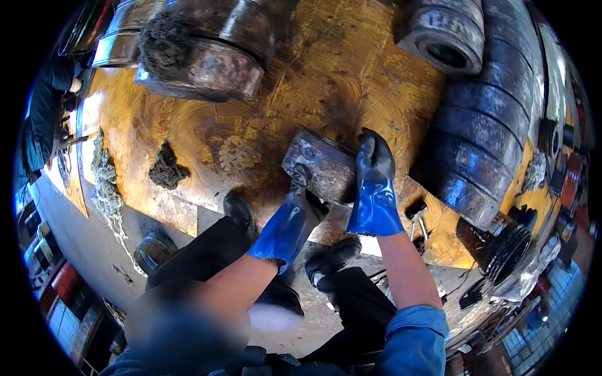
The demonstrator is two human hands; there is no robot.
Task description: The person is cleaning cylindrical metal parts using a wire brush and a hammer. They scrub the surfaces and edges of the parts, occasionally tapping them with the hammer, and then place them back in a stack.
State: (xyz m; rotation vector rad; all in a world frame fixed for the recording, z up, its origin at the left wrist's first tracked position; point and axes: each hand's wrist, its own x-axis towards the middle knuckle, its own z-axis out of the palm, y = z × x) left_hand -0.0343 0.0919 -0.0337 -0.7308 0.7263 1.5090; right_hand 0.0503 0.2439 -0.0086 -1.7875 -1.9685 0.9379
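one grimy metal block is grasped between the gloved left hand and right hand; left of it lies a dark shaggy clump.

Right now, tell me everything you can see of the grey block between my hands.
The grey block looks metallic and box-like, its near face scuffed and mottled with darker stains. It sits at a slant over the stained yellow-brown surface, its long face running from upper left to lower right. Your gloved left hand touches the near face; your gloved right hand is at its right end. Its underside is hidden.
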